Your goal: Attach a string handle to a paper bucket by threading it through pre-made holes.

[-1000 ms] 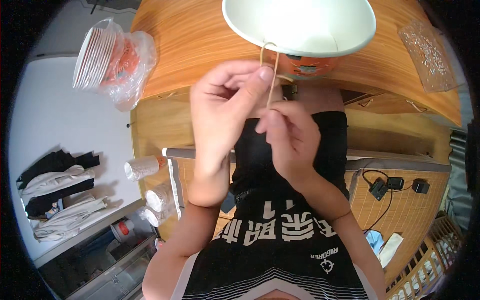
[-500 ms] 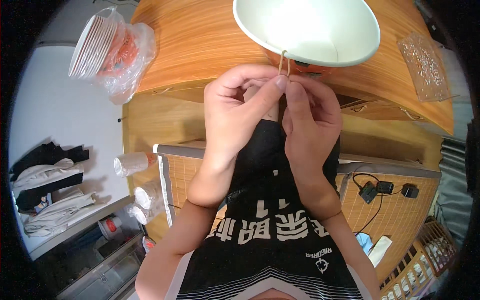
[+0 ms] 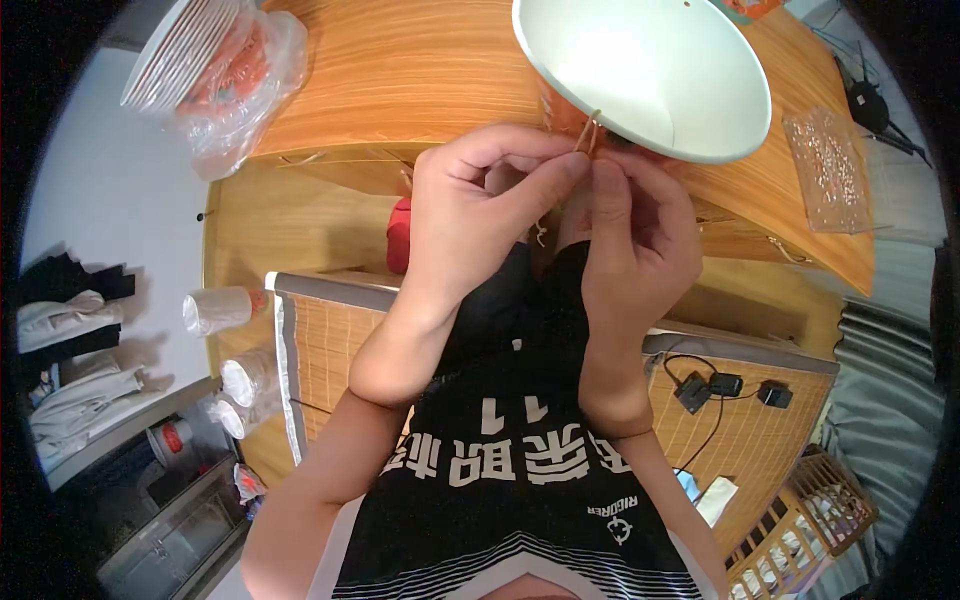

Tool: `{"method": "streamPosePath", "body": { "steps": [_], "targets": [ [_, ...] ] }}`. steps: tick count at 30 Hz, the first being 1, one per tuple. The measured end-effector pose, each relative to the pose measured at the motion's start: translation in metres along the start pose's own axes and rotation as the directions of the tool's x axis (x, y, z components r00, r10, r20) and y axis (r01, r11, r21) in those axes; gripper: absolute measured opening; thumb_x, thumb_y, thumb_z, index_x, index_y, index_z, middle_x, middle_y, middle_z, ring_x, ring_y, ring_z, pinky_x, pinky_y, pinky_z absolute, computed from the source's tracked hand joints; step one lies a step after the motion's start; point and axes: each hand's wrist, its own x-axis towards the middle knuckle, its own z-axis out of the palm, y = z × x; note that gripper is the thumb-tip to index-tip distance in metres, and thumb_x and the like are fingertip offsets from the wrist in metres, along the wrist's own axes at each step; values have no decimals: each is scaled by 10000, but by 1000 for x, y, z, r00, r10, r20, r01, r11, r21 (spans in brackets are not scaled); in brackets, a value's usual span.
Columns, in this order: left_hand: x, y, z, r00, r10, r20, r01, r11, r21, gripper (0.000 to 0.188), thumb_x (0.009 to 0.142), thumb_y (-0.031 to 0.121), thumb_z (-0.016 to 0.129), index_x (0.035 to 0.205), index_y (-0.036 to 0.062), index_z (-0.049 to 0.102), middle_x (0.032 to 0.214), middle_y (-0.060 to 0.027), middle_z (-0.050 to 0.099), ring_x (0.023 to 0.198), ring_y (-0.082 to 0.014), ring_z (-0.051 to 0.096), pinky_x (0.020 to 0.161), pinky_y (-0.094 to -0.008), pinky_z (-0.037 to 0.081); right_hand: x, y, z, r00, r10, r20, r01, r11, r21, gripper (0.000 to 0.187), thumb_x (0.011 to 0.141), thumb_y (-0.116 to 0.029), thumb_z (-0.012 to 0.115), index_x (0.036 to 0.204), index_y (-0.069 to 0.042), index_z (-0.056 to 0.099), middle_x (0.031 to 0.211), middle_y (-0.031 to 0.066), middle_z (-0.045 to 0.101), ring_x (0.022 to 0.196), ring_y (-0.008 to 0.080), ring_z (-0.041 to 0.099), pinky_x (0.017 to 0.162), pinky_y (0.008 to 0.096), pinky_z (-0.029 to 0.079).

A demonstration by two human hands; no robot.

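cord [image 3: 589, 132], thin and tan, loops at the near rim of a white-lined bucket [image 3: 650, 85] at the bench [image 3: 420, 75]. a second ago the right hand [image 3: 642, 225] sat lower, apart from the left hand [image 3: 470, 205]; now both pinch the cord side by side, thumbs nearly meeting.

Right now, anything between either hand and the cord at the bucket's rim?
Nothing visible: the left hand and right hand both pinch the cord directly. Its loop reaches up to the near rim of the bucket with nothing across it. What lies behind the hands is hidden.
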Motion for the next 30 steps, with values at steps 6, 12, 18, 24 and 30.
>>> {"method": "streamPosePath", "body": {
  "steps": [6, 12, 18, 24, 30],
  "targets": [
    [2, -3, 0, 999, -46, 19, 47, 998, -31, 112, 891, -14, 729, 1003, -21, 715, 785, -7, 708, 684, -7, 595, 597, -158, 462, -4, 7, -2, 992, -42, -117, 42, 999, -6, 158, 880, -15, 730, 1037, -24, 742, 936, 102, 728, 817, 172, 670, 715, 268, 519],
    [2, -4, 5, 1000, -11, -1, 11, 1000, -26, 113, 887, 17, 746, 993, -11, 716, 785, 4, 701, 667, -4, 584, 585, -154, 443, 7, 2, -12, 866, -494, -81, 453, 842, -292, 130, 867, -4, 768, 991, -11, 726, 934, 77, 734, 786, 124, 647, 680, 220, 509],
    [6, 2, 4, 978, 207, 20, -206, 955, 214, 135, 854, 36, 763, 982, 8, 729, 788, -30, 716, 694, -55, 658, 609, -196, 506, 40, -17, -27, 706, -685, 179, 693, 619, -370, 176, 810, -21, 811, 959, -85, 744, 882, 15, 746, 726, 133, 594, 684, 254, 471],
    [7, 7, -1, 953, 302, 38, -299, 909, 291, 163, 808, 57, 780, 965, 34, 741, 824, -56, 709, 682, -100, 681, 614, -233, 530, 60, -37, -31, 682, -606, 410, 731, 554, -398, 160, 749, -120, 838, 900, -124, 784, 958, -38, 760, 801, 136, 576, 722, 257, 460],
    [8, 1, 2, 929, 367, 38, -363, 893, 266, 122, 820, 47, 762, 942, 44, 748, 824, -42, 709, 663, -108, 669, 596, -231, 518, 63, -33, -36, 635, -641, 432, 770, 477, -423, 151, 758, -140, 823, 906, -137, 793, 928, -36, 749, 813, 144, 566, 756, 273, 439]
  ]
}}
